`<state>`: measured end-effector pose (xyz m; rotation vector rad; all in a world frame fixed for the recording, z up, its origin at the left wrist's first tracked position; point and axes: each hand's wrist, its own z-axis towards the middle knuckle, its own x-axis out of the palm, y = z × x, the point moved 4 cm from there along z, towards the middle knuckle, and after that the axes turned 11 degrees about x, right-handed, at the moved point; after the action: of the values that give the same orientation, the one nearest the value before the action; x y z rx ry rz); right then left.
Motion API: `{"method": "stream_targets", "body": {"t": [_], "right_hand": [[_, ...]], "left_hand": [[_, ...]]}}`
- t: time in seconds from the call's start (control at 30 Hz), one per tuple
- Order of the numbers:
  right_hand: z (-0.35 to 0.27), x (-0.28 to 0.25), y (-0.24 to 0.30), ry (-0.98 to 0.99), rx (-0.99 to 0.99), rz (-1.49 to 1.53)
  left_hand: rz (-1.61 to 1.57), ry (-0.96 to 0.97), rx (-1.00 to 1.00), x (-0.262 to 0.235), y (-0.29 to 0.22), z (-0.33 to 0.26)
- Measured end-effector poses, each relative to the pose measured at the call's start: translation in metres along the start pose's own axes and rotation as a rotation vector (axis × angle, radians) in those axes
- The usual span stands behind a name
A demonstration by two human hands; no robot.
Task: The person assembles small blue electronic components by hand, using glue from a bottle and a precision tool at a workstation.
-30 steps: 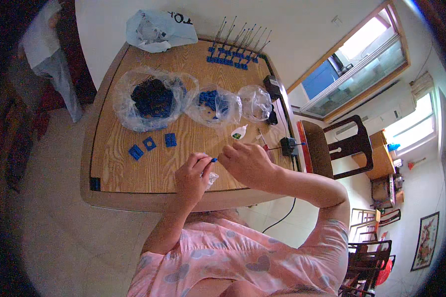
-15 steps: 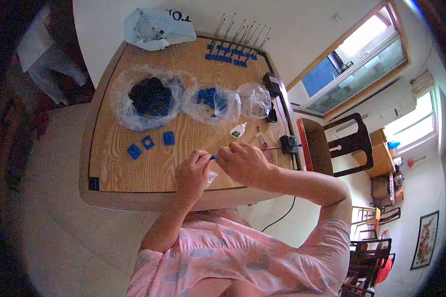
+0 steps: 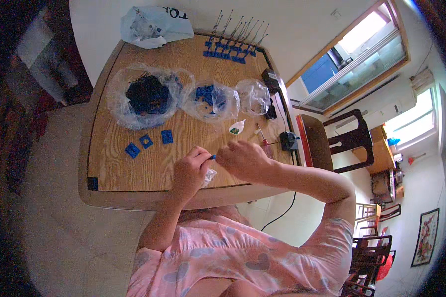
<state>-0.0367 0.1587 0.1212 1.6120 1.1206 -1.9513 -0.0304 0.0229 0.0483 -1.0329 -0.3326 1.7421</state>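
Observation:
My left hand (image 3: 189, 171) is closed, with thumb and fingers pinching a small blue piece (image 3: 213, 157) above the table's near side. Just to its right, my right hand (image 3: 244, 161) is curled with its knuckles up, its fingertips meeting the same piece; whatever else it grips is hidden. Beneath the left hand lies crumpled clear plastic (image 3: 209, 176). Three flat blue plastic parts (image 3: 144, 141) rest on the wood to the left, one with a round hole. Beyond the right hand are a small white squeeze bottle (image 3: 237, 127) and a red-handled screwdriver (image 3: 266, 148).
Clear bags hold black pieces (image 3: 146, 94), blue pieces (image 3: 210, 99) and something unclear (image 3: 253, 96). At the far right stand blue blocks with thin springy rods (image 3: 231, 52). A white bag (image 3: 156, 29) sits far left. A black adapter (image 3: 288, 141) and cable line the right edge.
Both hands stay together around the small blue piece, with slight shifts. The thin dark rod seen reaching right from my right hand is now hard to make out.

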Motion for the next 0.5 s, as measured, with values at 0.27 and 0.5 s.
{"method": "stream_targets", "body": {"t": [0.27,0.5], "right_hand": [[0.007,-0.005,-0.024,0.235,0.32,0.313],[-0.012,-0.045,-0.025,-0.185,0.287,0.469]], "left_hand": [[0.044,-0.023,-0.044,0.006,0.009,-0.003],[-0.367,-0.282,-0.142,-0.005,0.034,-0.017]]}}
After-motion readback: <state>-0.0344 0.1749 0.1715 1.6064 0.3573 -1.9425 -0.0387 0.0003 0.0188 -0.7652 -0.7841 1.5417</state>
